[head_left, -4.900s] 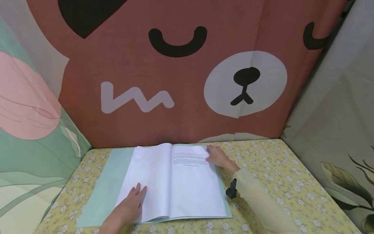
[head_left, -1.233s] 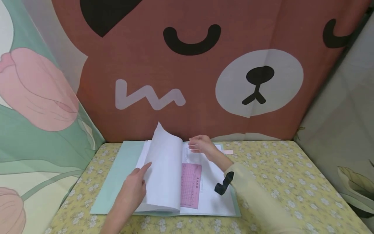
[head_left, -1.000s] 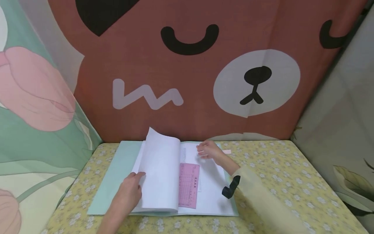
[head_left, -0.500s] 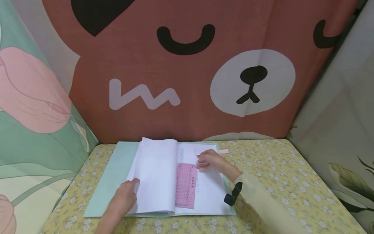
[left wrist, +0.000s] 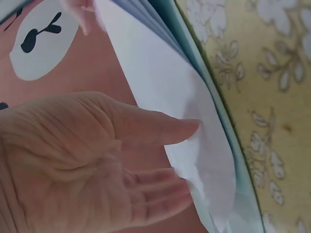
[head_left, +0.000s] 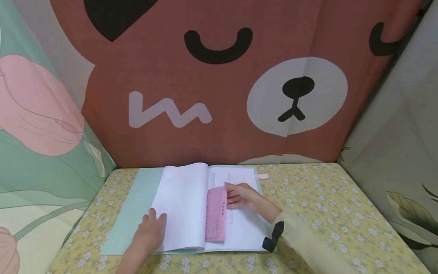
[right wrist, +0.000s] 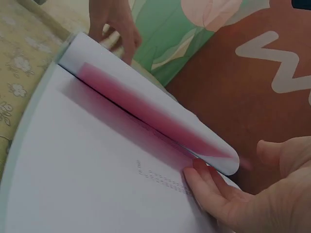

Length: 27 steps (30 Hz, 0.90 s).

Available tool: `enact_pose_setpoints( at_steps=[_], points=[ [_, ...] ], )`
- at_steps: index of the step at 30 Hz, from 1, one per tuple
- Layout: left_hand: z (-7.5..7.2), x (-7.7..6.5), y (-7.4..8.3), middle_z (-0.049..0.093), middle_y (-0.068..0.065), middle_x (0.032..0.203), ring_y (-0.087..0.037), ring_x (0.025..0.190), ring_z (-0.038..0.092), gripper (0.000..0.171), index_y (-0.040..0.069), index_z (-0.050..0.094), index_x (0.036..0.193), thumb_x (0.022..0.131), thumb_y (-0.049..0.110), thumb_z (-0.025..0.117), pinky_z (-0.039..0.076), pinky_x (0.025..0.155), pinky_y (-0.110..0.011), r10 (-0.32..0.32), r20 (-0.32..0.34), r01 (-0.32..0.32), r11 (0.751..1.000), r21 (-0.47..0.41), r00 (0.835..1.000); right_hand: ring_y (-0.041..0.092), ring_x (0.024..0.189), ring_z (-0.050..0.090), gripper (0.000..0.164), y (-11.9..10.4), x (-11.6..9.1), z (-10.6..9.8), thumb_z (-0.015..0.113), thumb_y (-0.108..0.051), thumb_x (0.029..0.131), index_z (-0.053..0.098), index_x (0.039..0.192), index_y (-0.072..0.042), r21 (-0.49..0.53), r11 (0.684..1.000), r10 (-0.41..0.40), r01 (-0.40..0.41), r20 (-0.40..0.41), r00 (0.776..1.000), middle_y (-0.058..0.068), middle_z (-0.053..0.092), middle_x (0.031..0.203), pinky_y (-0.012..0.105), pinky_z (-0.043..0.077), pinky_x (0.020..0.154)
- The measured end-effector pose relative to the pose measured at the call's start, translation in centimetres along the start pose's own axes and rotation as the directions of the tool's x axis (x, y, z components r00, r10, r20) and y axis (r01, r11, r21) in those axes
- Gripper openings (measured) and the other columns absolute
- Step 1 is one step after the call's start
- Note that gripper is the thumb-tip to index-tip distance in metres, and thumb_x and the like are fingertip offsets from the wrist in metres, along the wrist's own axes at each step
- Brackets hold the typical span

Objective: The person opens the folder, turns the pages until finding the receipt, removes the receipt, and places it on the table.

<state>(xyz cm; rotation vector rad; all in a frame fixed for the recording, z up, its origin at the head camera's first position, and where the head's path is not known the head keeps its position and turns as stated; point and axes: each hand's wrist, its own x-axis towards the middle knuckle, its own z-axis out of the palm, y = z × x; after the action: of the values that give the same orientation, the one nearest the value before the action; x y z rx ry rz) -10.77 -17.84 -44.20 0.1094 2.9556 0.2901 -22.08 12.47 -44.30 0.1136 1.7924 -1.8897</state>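
Note:
An open booklet with a mint-green cover (head_left: 128,219) and white pages lies at the table's far side. Its left pages (head_left: 181,207) curve over at the spine; faint print shows on the right page (head_left: 244,232). A pink printed slip (head_left: 215,217) stands slightly raised beside the spine. My right hand (head_left: 244,196) pinches the slip's upper right edge; in the right wrist view the slip's pink (right wrist: 155,116) is blurred. My left hand (head_left: 150,230) rests on the left page's outer edge. The left wrist view shows its thumb (left wrist: 180,130) straight against the paper.
A yellow floral cloth (head_left: 315,213) covers the table. A pale pink tab (head_left: 262,176) sticks out past the booklet's upper right. Behind stands a hanging bear-print cloth (head_left: 219,140), with printed cloths at both sides. A black strap (head_left: 273,236) hangs from the right cuff.
A page was turned to the left and settled flat, with the pink slip uncovered. My right hand came down from the page's top onto the slip and lifted its edge.

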Motion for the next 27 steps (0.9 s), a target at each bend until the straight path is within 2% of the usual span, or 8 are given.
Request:
enact_pose_setpoints(
  at_steps=[2,4,6,8,13,17,20,27],
  points=[
    [0.1,0.1,0.2,0.039,-0.036,0.142,-0.052,0.125,0.047,0.039,-0.006,0.055,0.137,0.098,-0.005,0.058,0.05,0.096,-0.063,0.07,-0.054,-0.068,0.997,0.023,0.996,0.03,0.095,0.074,0.044,0.1,-0.2,0.2,0.06,-0.023,0.106,0.057,0.126,0.016,-0.041,0.999,-0.027,0.027,-0.008,1.0,0.026,0.072,0.107,0.045,0.062,0.088],
    [0.2,0.2,0.4,0.032,-0.036,0.155,-0.058,0.139,0.036,0.047,-0.005,0.053,0.143,0.097,-0.009,0.057,0.041,0.106,-0.069,0.152,-0.08,-0.151,0.988,0.027,0.985,0.026,0.088,0.074,0.035,0.3,-0.2,0.3,0.064,-0.016,0.103,0.059,0.122,0.014,-0.085,0.994,-0.064,0.062,-0.018,0.998,0.023,0.073,0.102,0.038,0.064,0.08],
    [0.3,0.3,0.6,0.032,-0.031,0.16,-0.058,0.144,0.03,0.053,-0.003,0.05,0.148,0.096,-0.014,0.053,0.035,0.112,-0.07,0.208,-0.059,-0.209,0.978,-0.003,0.976,0.021,0.08,0.073,0.025,0.5,-0.2,0.4,0.067,-0.005,0.098,0.059,0.116,0.011,-0.116,0.988,-0.102,0.098,-0.021,0.995,0.019,0.074,0.095,0.031,0.063,0.071],
    [0.3,0.3,1.0,0.035,-0.026,0.162,-0.056,0.145,0.031,0.058,-0.001,0.048,0.151,0.096,-0.017,0.051,0.033,0.114,-0.068,0.227,-0.007,-0.227,0.973,-0.042,0.974,0.017,0.075,0.071,0.02,0.6,-0.2,0.6,0.068,0.003,0.094,0.061,0.111,0.009,-0.149,0.982,-0.12,0.116,-0.018,0.993,0.013,0.074,0.089,0.026,0.061,0.064],
    [0.4,0.3,1.8,0.041,-0.023,0.16,-0.057,0.145,0.031,0.056,-0.002,0.05,0.151,0.096,-0.013,0.052,0.03,0.117,-0.065,0.188,0.099,-0.171,0.973,-0.151,0.977,0.018,0.074,0.071,0.02,1.0,-0.5,0.5,0.065,0.007,0.093,0.064,0.112,0.012,-0.193,0.97,-0.15,0.146,-0.003,0.989,0.013,0.074,0.088,0.028,0.062,0.065],
    [0.5,0.4,1.7,0.039,-0.026,0.16,-0.06,0.145,0.027,0.05,-0.003,0.049,0.151,0.1,-0.002,0.054,0.027,0.117,-0.067,0.187,0.105,-0.164,0.966,-0.201,0.977,0.02,0.075,0.073,0.023,1.0,-0.9,-0.3,0.062,0.01,0.093,0.061,0.115,0.016,-0.167,0.972,-0.173,0.167,-0.02,0.985,0.018,0.072,0.091,0.033,0.064,0.072],
    [0.6,0.5,1.4,0.039,-0.025,0.16,-0.06,0.145,0.028,0.05,-0.002,0.05,0.151,0.102,0.003,0.057,0.029,0.115,-0.069,0.18,0.104,-0.158,0.969,-0.188,0.978,0.022,0.075,0.074,0.022,0.8,-1.0,-0.7,0.06,0.011,0.094,0.06,0.115,0.018,-0.142,0.976,-0.171,0.167,-0.016,0.985,0.021,0.073,0.093,0.035,0.064,0.075],
    [0.8,0.6,1.6,0.038,-0.026,0.161,-0.06,0.145,0.027,0.052,-0.003,0.048,0.151,0.102,0.007,0.06,0.031,0.112,-0.072,0.187,0.11,-0.164,0.968,-0.189,0.976,0.02,0.078,0.073,0.024,1.1,-0.7,0.4,0.062,-0.002,0.099,0.063,0.114,0.016,-0.192,0.97,-0.155,0.15,-0.013,0.988,0.018,0.075,0.092,0.034,0.064,0.075]
  ],
)
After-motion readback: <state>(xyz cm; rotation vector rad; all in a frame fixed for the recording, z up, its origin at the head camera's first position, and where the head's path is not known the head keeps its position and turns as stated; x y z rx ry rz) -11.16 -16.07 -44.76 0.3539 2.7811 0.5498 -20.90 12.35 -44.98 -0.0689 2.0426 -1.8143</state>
